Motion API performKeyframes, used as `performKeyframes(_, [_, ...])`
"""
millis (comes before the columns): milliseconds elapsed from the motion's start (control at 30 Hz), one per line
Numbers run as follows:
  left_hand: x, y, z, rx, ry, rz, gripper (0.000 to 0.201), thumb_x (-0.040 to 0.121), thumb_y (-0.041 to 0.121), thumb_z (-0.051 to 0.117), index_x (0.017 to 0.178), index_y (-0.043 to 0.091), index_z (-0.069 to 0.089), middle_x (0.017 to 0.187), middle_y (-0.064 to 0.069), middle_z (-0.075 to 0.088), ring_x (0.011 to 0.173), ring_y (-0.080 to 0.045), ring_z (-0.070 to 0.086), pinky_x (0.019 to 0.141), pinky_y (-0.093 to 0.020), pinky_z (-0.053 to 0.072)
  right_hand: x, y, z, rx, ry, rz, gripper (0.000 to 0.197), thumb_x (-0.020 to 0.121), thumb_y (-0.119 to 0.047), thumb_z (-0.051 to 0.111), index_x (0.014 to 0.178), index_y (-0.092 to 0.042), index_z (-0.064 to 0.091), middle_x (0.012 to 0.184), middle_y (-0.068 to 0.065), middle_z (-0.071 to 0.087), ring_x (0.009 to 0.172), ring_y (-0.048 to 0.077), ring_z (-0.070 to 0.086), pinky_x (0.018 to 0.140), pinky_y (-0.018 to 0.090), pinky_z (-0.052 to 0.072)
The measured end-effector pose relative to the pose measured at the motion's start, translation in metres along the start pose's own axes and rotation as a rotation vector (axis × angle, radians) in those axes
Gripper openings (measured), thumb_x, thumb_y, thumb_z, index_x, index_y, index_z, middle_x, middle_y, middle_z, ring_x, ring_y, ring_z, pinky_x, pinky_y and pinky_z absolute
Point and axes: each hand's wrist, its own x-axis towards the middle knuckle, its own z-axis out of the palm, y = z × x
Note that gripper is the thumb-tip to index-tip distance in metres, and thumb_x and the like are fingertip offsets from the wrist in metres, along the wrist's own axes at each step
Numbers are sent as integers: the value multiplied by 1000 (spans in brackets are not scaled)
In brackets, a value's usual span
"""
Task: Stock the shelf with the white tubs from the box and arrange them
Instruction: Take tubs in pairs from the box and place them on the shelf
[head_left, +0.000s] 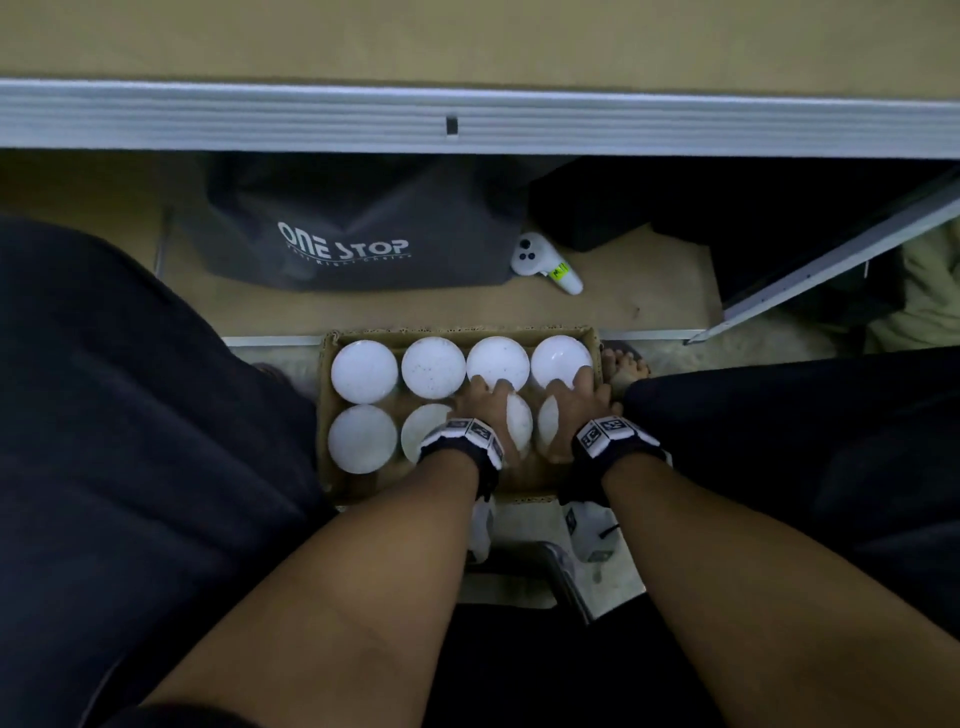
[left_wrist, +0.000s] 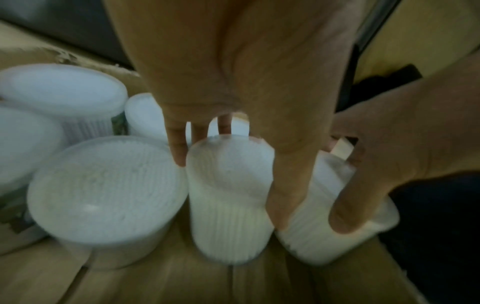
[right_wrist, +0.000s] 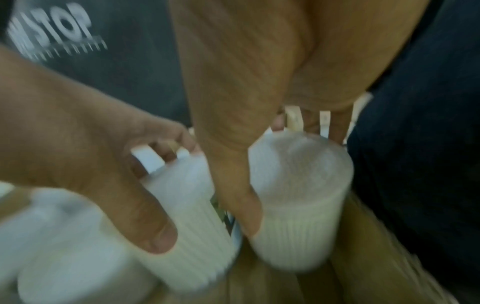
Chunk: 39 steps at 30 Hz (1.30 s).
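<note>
A cardboard box (head_left: 326, 415) on the floor holds several white ribbed tubs in two rows. My left hand (head_left: 493, 415) reaches down over the third tub (head_left: 522, 421) of the near row. In the left wrist view its fingers (left_wrist: 179, 148) curl over the far rim of that tub (left_wrist: 228, 195) and the thumb lies down its side. My right hand (head_left: 576, 410) grips the fourth near tub (head_left: 546, 426) the same way, fingers behind and thumb in front of the tub (right_wrist: 298, 216). Both tubs stand in the box.
The shelf's grey metal edge (head_left: 467, 122) runs across above the box. On the low board behind it lie a dark "ONE STOP" bag (head_left: 358, 228) and a white controller (head_left: 545, 262). A bare foot (head_left: 626, 366) is at the box's right, with dark trouser legs on both sides.
</note>
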Motion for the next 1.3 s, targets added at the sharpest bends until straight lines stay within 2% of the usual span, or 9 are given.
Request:
performKeyframes(167, [-18, 8, -44, -26, -66, -46, 107, 59, 40, 82, 144, 26, 19, 146, -11, 18, 131, -39, 34, 99, -53, 42, -22, -3, -35, -33, 7, -47, 73, 76, -43, 63, 139, -31, 28, 156, 11, -6, 144, 44, 4, 112, 57, 20])
performKeyframes(267, [-36, 14, -70, 1, -19, -38, 107, 59, 37, 83, 145, 24, 21, 147, -11, 22, 130, -40, 36, 98, -51, 44, -39, -12, -53, -34, 58, -56, 70, 73, -39, 64, 135, -29, 33, 154, 12, 4, 141, 45, 15, 109, 58, 26])
performKeyframes(367, [-55, 17, -100, -8, 62, 1, 95, 52, 38, 83, 132, 27, 33, 131, -9, 41, 117, -38, 48, 89, -48, 50, -55, -25, -82, 11, 42, -71, 70, 67, -30, 71, 130, -27, 39, 151, 15, 11, 133, 44, 31, 99, 48, 39])
performKeyframes(433, [-70, 19, -120, -32, 126, 22, 93, 51, 37, 84, 129, 28, 35, 126, -7, 37, 115, -36, 47, 88, -47, 50, -67, -30, -104, 52, 107, -105, 70, 61, -27, 75, 124, -29, 43, 146, 10, 16, 121, 40, 40, 90, 41, 43])
performKeyframes(533, [-94, 24, -152, 5, 225, 76, 94, 52, 37, 84, 132, 29, 36, 126, -5, 32, 116, -34, 43, 88, -45, 50, -87, -37, -138, 64, 191, -131, 83, 54, -33, 82, 127, -34, 42, 138, 3, 20, 128, 38, 29, 99, 48, 42])
performKeyframes(867, [-184, 36, -245, 32, 420, 239, 92, 55, 42, 81, 136, 32, 37, 123, -3, 37, 118, -29, 44, 92, -45, 50, -181, -55, -226, 141, 435, -278, 87, 55, -37, 80, 133, -37, 42, 127, 2, 28, 117, 32, 34, 100, 46, 41])
performKeyframes(1000, [-215, 42, -276, 34, 519, 310, 85, 57, 43, 79, 133, 33, 41, 125, -5, 44, 118, -28, 44, 97, -40, 46, -206, -56, -252, 246, 569, -365, 83, 53, -36, 79, 129, -37, 46, 123, 0, 38, 118, 29, 41, 100, 41, 43])
performKeyframes(1167, [-242, 45, -307, -9, 673, 373, 77, 62, 42, 78, 130, 35, 44, 129, 2, 46, 117, -19, 47, 87, -27, 40, -219, -58, -280, 317, 739, -468, 75, 50, -39, 77, 120, -35, 50, 120, -4, 44, 115, 26, 46, 95, 37, 43])
performKeyframes(1300, [-248, 43, -320, -83, 766, 393, 70, 64, 43, 75, 128, 36, 46, 128, 10, 43, 121, -17, 44, 96, -32, 42, -216, -64, -295, 378, 829, -497, 61, 57, -34, 79, 114, -32, 59, 112, -4, 47, 111, 24, 48, 89, 31, 41])
